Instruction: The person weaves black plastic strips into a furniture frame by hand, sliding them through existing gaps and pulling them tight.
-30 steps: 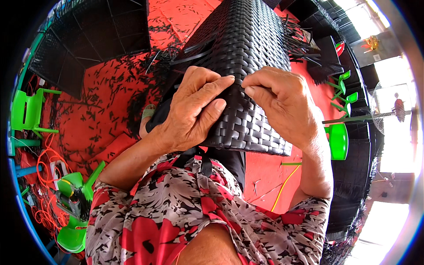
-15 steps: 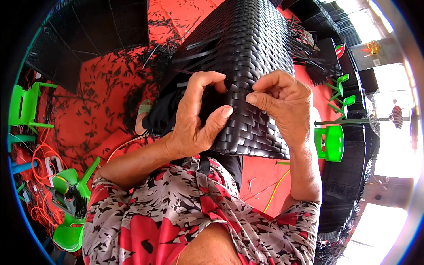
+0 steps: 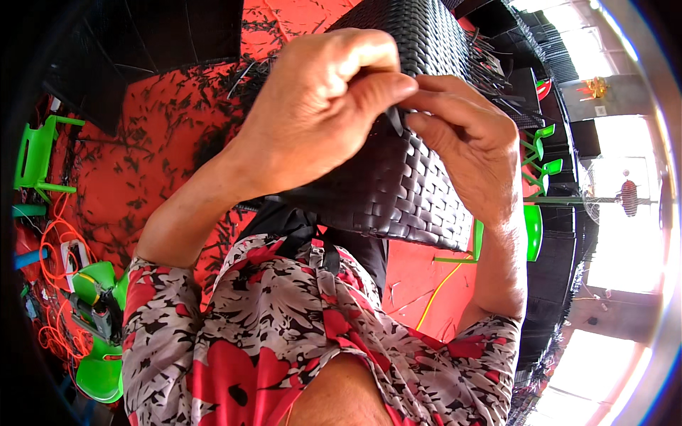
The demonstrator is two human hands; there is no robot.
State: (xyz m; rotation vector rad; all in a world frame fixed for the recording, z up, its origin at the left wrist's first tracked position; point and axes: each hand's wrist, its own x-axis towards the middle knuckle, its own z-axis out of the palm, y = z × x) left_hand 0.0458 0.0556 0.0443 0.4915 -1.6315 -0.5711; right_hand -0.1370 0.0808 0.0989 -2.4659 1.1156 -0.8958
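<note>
A black woven wicker piece [image 3: 420,190], boxy in shape, stands before me, its corner edge toward my body. Above that corner my left hand [image 3: 330,106] is closed, thumb pressed to the curled fingers, on a flat black plastic strip [image 3: 396,122]. A short length of the strip shows below the left thumb. Close against it, my right hand [image 3: 465,131] pinches at the same strip with thumb and forefinger. The two hands meet at their fingertips, which partly hide the strip and the weave behind them.
Loose strip ends [image 3: 490,78] stick out at the piece's far right. Black scraps litter the red floor [image 3: 135,177]. At left, a power tool [image 3: 103,316] rests on a green chair [image 3: 99,373] beside orange hose [image 3: 53,284]. Another green chair [image 3: 39,156] stands farther off.
My left hand has risen from the edge, up and away from the weave, and its spread thumb and fingers have closed. My right hand has moved up slightly to meet it.
</note>
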